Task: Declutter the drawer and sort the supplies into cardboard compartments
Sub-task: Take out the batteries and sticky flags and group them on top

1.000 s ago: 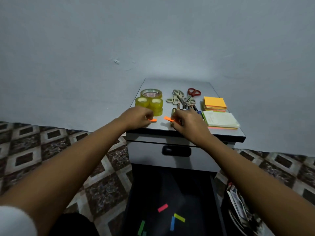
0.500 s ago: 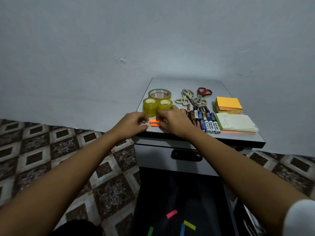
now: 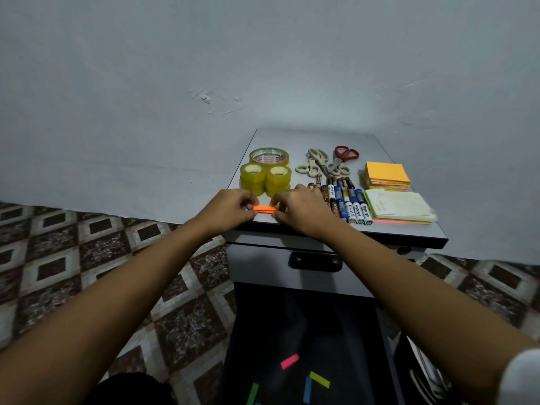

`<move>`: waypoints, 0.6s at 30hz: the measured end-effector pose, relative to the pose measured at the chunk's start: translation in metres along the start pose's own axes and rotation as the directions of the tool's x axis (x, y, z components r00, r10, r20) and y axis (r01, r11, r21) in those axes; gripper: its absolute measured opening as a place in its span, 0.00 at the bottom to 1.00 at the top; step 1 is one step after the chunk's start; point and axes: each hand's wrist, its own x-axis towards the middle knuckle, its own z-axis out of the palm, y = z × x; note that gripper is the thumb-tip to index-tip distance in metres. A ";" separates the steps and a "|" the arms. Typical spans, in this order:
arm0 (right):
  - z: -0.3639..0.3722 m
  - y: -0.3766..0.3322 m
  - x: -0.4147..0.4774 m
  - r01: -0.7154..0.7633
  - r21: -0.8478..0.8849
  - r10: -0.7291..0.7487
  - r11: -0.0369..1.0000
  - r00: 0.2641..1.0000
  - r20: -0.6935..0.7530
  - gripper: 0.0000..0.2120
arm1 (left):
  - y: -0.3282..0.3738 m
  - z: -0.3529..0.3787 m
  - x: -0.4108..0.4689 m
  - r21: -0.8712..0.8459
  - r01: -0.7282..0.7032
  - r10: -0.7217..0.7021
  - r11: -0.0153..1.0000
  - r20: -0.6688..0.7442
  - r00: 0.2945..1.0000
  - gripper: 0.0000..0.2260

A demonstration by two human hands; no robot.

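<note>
Step in hand: squaring a small stack of orange strips point(image 3: 264, 209) at the cabinet's point(image 3: 315, 138) front edge, left of centre. The left hand point(image 3: 230, 210) pinches the stack's left end with curled fingertips. The right hand point(image 3: 298, 211) pinches the right end the same way. The stack lies flat on the cabinet top.

Other supplies sit grouped on the cabinet top:
- tapes point(image 3: 266, 173) at its left
- scissors point(image 3: 324, 165) at mid rear
- batteries point(image 3: 347, 203) at mid front
- note pads point(image 3: 385, 176) at its right

The drawer point(image 3: 263, 331) stands open below the cabinet front, with loose strips point(image 3: 290, 361) of pink, yellow, blue and green on its dark floor.

Judgement: emptying is near complete and sorting has not begun; no cardboard compartments are in view. The next move calls for releasing the aligned stack without skewing it, then reaching down into the drawer. Thin flat strips there will need a fingertip lift at one edge
</note>
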 end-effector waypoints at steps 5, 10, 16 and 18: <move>0.005 -0.004 0.000 -0.006 0.026 0.007 1.000 0.999 -0.050 0.12 | 0.003 0.000 -0.001 0.011 -0.012 0.012 1.000 -0.003 1.000 0.09; 0.006 -0.005 0.004 -0.055 0.002 0.055 0.998 0.994 -0.093 0.10 | 0.003 0.000 0.006 0.008 0.002 -0.002 1.000 -0.026 1.000 0.10; 0.008 -0.007 0.009 -0.113 -0.004 0.112 0.994 0.986 -0.126 0.10 | 0.004 0.004 0.013 0.018 0.024 -0.023 1.000 -0.059 0.998 0.09; 0.009 -0.004 0.008 -0.107 0.002 0.106 0.994 0.986 -0.132 0.10 | 0.005 0.004 0.012 0.013 0.033 -0.032 0.999 -0.056 0.998 0.09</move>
